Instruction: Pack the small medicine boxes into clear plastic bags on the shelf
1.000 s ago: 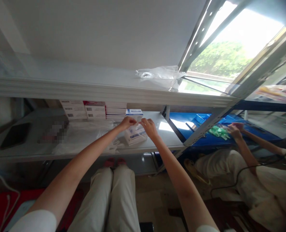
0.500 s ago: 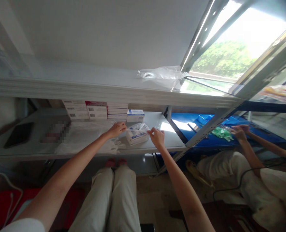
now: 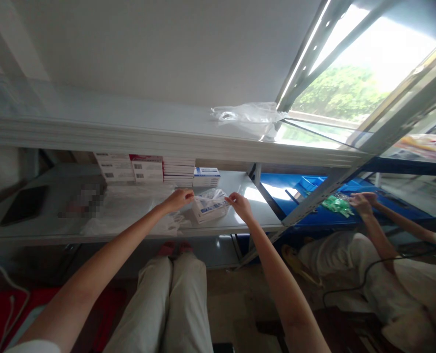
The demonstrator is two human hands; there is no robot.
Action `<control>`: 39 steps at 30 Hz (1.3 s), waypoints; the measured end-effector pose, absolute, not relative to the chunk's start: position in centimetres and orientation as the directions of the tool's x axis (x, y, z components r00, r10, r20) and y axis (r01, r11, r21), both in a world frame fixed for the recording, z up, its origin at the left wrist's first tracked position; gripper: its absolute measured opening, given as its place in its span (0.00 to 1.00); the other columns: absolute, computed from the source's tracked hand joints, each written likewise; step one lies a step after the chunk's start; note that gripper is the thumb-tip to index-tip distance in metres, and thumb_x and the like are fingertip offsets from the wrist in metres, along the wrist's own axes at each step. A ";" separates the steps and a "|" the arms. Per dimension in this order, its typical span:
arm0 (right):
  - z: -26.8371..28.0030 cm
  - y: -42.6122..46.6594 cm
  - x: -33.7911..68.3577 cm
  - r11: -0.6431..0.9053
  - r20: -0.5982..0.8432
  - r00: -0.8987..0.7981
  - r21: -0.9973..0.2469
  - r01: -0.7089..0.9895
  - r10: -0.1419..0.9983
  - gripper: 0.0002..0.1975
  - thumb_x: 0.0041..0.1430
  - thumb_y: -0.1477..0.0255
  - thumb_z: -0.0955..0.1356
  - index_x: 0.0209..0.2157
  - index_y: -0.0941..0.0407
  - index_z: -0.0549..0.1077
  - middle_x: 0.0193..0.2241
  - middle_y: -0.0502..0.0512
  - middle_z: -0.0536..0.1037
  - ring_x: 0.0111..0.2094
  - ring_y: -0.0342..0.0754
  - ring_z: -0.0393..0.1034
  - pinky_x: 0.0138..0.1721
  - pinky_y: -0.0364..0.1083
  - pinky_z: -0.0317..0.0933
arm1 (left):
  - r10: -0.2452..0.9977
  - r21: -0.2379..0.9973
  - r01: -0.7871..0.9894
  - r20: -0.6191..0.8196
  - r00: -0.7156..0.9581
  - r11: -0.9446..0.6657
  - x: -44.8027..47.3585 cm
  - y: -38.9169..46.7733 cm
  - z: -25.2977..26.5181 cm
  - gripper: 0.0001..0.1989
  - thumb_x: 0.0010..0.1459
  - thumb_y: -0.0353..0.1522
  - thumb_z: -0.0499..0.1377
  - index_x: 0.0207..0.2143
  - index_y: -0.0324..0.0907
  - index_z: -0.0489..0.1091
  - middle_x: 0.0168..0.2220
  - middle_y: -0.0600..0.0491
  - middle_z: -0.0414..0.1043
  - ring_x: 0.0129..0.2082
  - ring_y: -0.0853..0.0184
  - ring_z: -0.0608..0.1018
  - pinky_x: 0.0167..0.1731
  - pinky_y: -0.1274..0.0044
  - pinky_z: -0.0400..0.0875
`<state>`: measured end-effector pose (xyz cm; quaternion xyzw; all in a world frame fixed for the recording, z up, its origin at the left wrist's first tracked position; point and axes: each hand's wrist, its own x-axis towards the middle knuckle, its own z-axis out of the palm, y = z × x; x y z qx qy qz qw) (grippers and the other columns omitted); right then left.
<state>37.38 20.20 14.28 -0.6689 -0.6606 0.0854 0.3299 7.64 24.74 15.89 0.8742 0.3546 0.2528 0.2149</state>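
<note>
A clear plastic bag (image 3: pixel 213 194) lies around white boxes with blue print (image 3: pixel 208 210) on the grey shelf. My left hand (image 3: pixel 181 198) pinches the bag's left end. On the other side, my right hand (image 3: pixel 239 204) has its fingers closed on the right end. The bag's top is drawn out between both hands, above the boxes. How many boxes are inside I cannot tell. To the left, a pile of flat clear plastic bags (image 3: pixel 133 211) reaches beneath my left forearm.
White boxes (image 3: pixel 149 170) stand stacked at the back, beside a blue-and-white box (image 3: pixel 206 175). A dark phone-like slab (image 3: pixel 24 205) lies far left. Another clear bag (image 3: pixel 247 115) rests on the upper shelf (image 3: pixel 129 135). At right, another person handles green material (image 3: pixel 337 205) at a blue table.
My hands have pulled the ends of the bag slightly, and its top looks more tightly drawn between them. The boxes stay in place.
</note>
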 end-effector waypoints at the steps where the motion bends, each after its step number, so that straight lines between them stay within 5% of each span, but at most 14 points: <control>1: 14.2 20.6 37.3 0.099 0.324 0.114 -0.574 0.813 0.939 0.15 0.56 0.56 0.65 0.28 0.54 0.72 0.26 0.50 0.76 0.27 0.46 0.67 0.28 0.42 0.52 | 0.727 0.538 0.520 0.299 0.618 -0.663 7.8 24.5 16.2 0.11 0.60 0.34 0.51 0.32 0.39 0.71 0.28 0.54 0.72 0.30 0.68 0.72 0.33 0.79 0.62; 6: 13.7 22.4 36.3 0.197 0.325 0.059 -0.698 0.688 0.944 0.14 0.56 0.59 0.66 0.34 0.55 0.74 0.26 0.51 0.77 0.27 0.46 0.68 0.28 0.42 0.56 | 0.756 0.385 0.650 0.307 0.579 -0.655 8.9 23.4 17.5 0.12 0.60 0.39 0.55 0.35 0.40 0.72 0.28 0.54 0.74 0.28 0.68 0.74 0.31 0.79 0.63; 10: 13.2 23.1 35.1 0.282 0.289 -0.099 -0.708 0.648 0.952 0.17 0.51 0.64 0.70 0.44 0.53 0.76 0.32 0.52 0.79 0.26 0.44 0.67 0.30 0.43 0.60 | 0.782 0.326 0.713 0.315 0.538 -0.621 10.3 23.2 17.7 0.18 0.58 0.42 0.59 0.46 0.40 0.71 0.34 0.51 0.77 0.35 0.63 0.77 0.37 0.76 0.66; 14: 13.4 22.8 34.3 0.292 0.312 -0.123 -0.579 0.761 0.942 0.11 0.53 0.67 0.70 0.39 0.50 0.80 0.38 0.54 0.79 0.36 0.49 0.69 0.40 0.47 0.62 | 0.772 0.278 0.725 0.326 0.546 -0.631 11.4 23.2 17.5 0.20 0.57 0.40 0.61 0.50 0.40 0.71 0.42 0.47 0.75 0.45 0.61 0.75 0.44 0.75 0.67; 17: 14.1 22.3 34.2 0.325 0.363 -0.166 -0.436 0.839 0.917 0.10 0.55 0.67 0.70 0.40 0.44 0.80 0.49 0.52 0.74 0.50 0.54 0.64 0.51 0.53 0.56 | 0.779 0.248 0.744 0.302 0.549 -0.621 12.1 22.6 17.4 0.19 0.56 0.44 0.61 0.44 0.41 0.76 0.39 0.47 0.75 0.44 0.59 0.75 0.42 0.74 0.68; 21: 15.0 22.2 34.3 0.424 0.397 -0.286 -0.324 0.846 0.872 0.10 0.55 0.68 0.71 0.39 0.40 0.79 0.58 0.47 0.67 0.56 0.55 0.58 0.56 0.55 0.48 | 0.799 0.258 0.764 0.309 0.515 -0.592 13.3 21.5 17.3 0.19 0.57 0.45 0.60 0.41 0.41 0.77 0.37 0.46 0.73 0.41 0.57 0.75 0.39 0.73 0.68; 28: 15.2 22.7 34.1 0.473 0.422 -0.332 -0.291 0.831 0.843 0.07 0.58 0.72 0.69 0.32 0.47 0.81 0.36 0.50 0.80 0.41 0.48 0.69 0.53 0.49 0.50 | 0.825 0.290 0.778 0.301 0.479 -0.558 14.8 21.2 17.4 0.11 0.61 0.31 0.55 0.32 0.40 0.77 0.34 0.48 0.72 0.38 0.61 0.73 0.37 0.74 0.65; 39: 17.0 22.5 38.0 0.463 0.510 -0.284 -0.266 0.845 0.812 0.12 0.60 0.75 0.65 0.32 0.51 0.81 0.36 0.53 0.80 0.39 0.48 0.70 0.44 0.47 0.56 | 0.746 0.283 0.696 0.360 0.560 -0.660 19.0 23.1 18.3 0.13 0.63 0.29 0.52 0.35 0.38 0.76 0.37 0.47 0.72 0.38 0.62 0.74 0.39 0.74 0.66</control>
